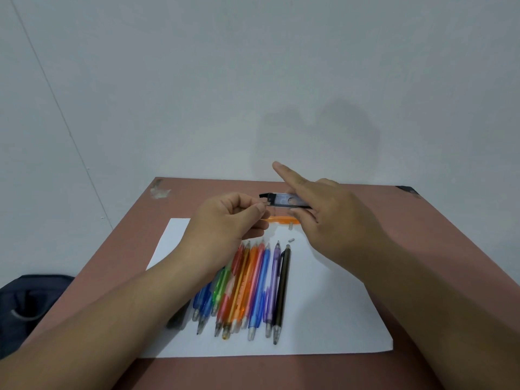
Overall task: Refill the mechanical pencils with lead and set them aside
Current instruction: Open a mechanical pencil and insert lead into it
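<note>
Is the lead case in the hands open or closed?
Open: the lead case, held by the right hand, has its black cap swung out at the left end, where the left hand pinches.

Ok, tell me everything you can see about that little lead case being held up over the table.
The lead case is a slim, flat, dark box with a clear-looking window and a black cap end pointing left, apparently flipped open. It looks like plastic. It lies roughly level in the air above the far part of the table. The right hand grips it, index finger raised. The left hand pinches at its open end. Its contents are too blurred to tell.
</note>
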Demonstrator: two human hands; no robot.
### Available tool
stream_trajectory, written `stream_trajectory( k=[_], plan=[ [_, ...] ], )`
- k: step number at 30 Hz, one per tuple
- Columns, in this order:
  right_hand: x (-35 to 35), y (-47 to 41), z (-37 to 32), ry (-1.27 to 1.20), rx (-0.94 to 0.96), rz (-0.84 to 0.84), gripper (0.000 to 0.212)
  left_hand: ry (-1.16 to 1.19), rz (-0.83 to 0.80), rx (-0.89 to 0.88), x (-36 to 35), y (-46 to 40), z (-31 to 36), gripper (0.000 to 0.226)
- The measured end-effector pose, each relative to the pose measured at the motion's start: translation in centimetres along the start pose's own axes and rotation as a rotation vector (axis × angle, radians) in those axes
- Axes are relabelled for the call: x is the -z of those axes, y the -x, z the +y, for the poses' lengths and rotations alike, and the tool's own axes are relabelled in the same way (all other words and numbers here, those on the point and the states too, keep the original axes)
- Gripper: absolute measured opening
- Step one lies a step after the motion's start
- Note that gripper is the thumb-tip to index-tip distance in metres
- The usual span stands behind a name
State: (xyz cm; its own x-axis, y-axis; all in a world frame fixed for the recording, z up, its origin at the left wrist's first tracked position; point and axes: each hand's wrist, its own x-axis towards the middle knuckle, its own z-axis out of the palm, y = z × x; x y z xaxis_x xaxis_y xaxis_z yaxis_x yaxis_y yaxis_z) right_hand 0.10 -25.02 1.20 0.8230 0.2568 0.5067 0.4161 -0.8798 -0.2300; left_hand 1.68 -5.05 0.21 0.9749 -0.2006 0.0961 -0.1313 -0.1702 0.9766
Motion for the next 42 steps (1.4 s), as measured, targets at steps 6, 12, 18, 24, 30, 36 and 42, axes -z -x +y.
stream_trajectory(
  k=[6, 12, 18, 24, 30, 36, 42],
  plan=[
    [-0.1, 0.0, 0.1, -0.004, -0.022, 0.003, 0.078, -0.039, 0.038, -0.015, 0.2, 0.0, 0.1, 0.015],
    [0.1, 0.0, 0.0, -0.022, -0.049, 0.004, 0.078, -0.039, 0.072, -0.029, 0.1, -0.1, 0.1, 0.012],
    [0.2, 0.1, -0.1, -0.066, -0.082, 0.007, 0.077, -0.024, 0.108, -0.041, 0.2, -0.2, 0.1, 0.013],
    [0.1, 0.2, 0.0, -0.111, -0.125, -0.005, 0.075, 0.065, 0.157, -0.022, 0.5, -0.5, 0.4, 0.014],
    [0.3, 0.2, -0.2, -0.151, -0.135, 0.004, 0.071, 0.058, 0.195, -0.032, 0.8, -0.8, 0.3, 0.012],
    [0.4, 0.2, -0.2, -0.219, -0.198, 0.003, 0.068, 0.082, 0.311, -0.049, 1.5, -1.0, 0.4, 0.012],
    [0.6, 0.2, -0.4, -0.325, -0.256, 0.008, 0.067, 0.113, 0.41, -0.044, 2.3, -1.4, 0.5, 0.013]
  ],
)
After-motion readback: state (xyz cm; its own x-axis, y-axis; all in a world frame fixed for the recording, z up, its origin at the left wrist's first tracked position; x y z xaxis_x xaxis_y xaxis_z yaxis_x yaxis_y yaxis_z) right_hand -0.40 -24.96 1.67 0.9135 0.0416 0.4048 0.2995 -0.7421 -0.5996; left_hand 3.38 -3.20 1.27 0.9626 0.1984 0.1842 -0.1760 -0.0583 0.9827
